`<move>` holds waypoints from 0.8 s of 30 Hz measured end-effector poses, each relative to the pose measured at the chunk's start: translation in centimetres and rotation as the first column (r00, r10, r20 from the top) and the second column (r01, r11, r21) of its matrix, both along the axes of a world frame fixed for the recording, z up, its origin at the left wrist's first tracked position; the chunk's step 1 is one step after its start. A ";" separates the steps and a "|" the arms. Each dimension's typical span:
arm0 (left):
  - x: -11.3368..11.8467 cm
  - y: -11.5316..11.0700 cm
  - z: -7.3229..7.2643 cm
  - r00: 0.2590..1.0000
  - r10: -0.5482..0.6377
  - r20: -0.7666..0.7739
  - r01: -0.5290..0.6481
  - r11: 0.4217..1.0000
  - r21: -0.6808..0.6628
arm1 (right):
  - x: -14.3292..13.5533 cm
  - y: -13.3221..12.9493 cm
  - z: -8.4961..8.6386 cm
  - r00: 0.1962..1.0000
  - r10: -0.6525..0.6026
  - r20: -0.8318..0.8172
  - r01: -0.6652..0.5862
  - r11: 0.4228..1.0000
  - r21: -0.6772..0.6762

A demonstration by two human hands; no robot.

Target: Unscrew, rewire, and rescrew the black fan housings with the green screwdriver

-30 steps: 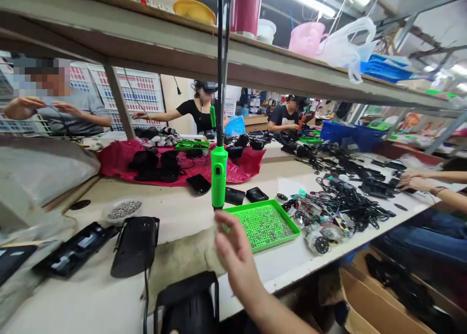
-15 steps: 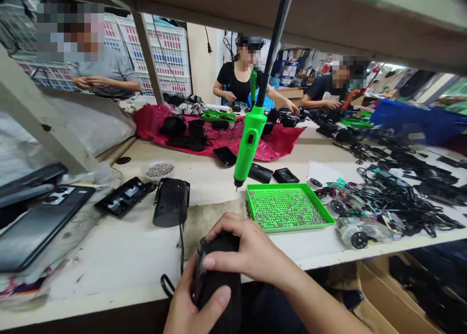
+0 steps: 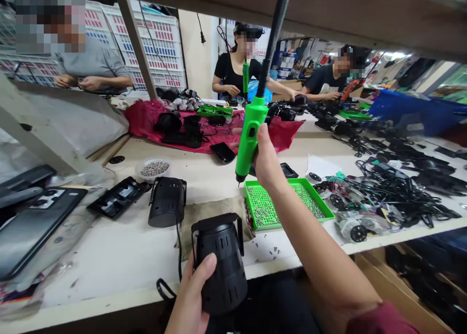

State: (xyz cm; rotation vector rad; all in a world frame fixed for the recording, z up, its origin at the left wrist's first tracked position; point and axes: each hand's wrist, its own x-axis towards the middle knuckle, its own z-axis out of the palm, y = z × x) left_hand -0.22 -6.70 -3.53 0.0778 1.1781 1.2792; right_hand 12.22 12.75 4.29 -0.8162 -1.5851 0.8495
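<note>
My left hand (image 3: 195, 287) is wrapped around the lower left side of a black plastic housing (image 3: 222, 270) with slots and a bracket, holding it tilted at the table's front edge. A green electric screwdriver (image 3: 250, 139) hangs bit-down from above. My right hand (image 3: 268, 161) is around that screwdriver, thumb along its right side; the fingers pass behind it and show only as a blur on the left. Under my right forearm lies a green tray (image 3: 260, 205) of small screws. A similar black housing (image 3: 166, 202) with a cord stands on the left.
A bowl of screws (image 3: 155, 168) and a black plastic shell (image 3: 116, 197) lie left. Tangled wires and motors (image 3: 365, 202) cover the right side. Several loose screws (image 3: 272, 249) lie near the front edge. Across the table, co-workers sit behind a red sheet (image 3: 140, 122).
My right hand has left the black housing and moved up and forward to the electric screwdriver. The housing, now in my left hand alone, has turned to show its slotted side.
</note>
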 end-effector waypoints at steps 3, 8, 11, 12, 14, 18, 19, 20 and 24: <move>-0.2 0.5 -0.5 0.999 0.047 0.013 -0.048 0.999 0.014 | -1.3 -0.2 -0.2 0.987 0.056 -0.153 -0.055 0.998 0.008; -1.3 1.2 -1.4 0.995 0.079 0.062 -0.081 0.996 0.028 | -1.0 -4.4 -0.8 0.953 0.017 -0.301 0.000 0.998 0.057; -1.4 1.5 -1.5 0.993 0.091 0.080 -0.094 0.995 0.036 | -0.1 -5.8 -0.6 0.931 0.049 -0.362 -0.047 0.999 0.014; -1.2 1.5 -1.4 0.992 0.105 0.072 -0.109 0.993 0.048 | 0.1 -6.1 -0.5 0.925 0.065 -0.375 -0.071 0.998 0.000; -0.7 1.5 -1.0 0.990 0.131 0.048 -0.134 0.989 0.063 | 0.5 -6.5 -0.4 0.919 0.093 -0.384 -0.109 0.994 -0.019; -0.1 1.5 -0.8 0.990 0.141 0.021 -0.143 0.988 0.059 | 1.6 -7.4 -0.7 0.945 0.108 -0.308 -0.111 0.994 0.009; -0.2 1.6 -1.0 0.989 0.145 0.020 -0.146 0.987 0.066 | 1.9 -7.7 -0.8 0.961 0.084 -0.265 -0.089 0.996 -0.006; -0.4 1.7 -1.3 0.989 0.144 0.026 -0.146 0.986 0.076 | 2.1 -7.9 -0.9 0.974 0.058 -0.221 -0.068 0.997 -0.036; -1.7 2.0 -3.2 0.991 0.116 0.066 -0.119 0.992 0.049 | 2.6 -8.3 -1.5 0.962 0.111 -0.250 -0.154 0.975 -0.159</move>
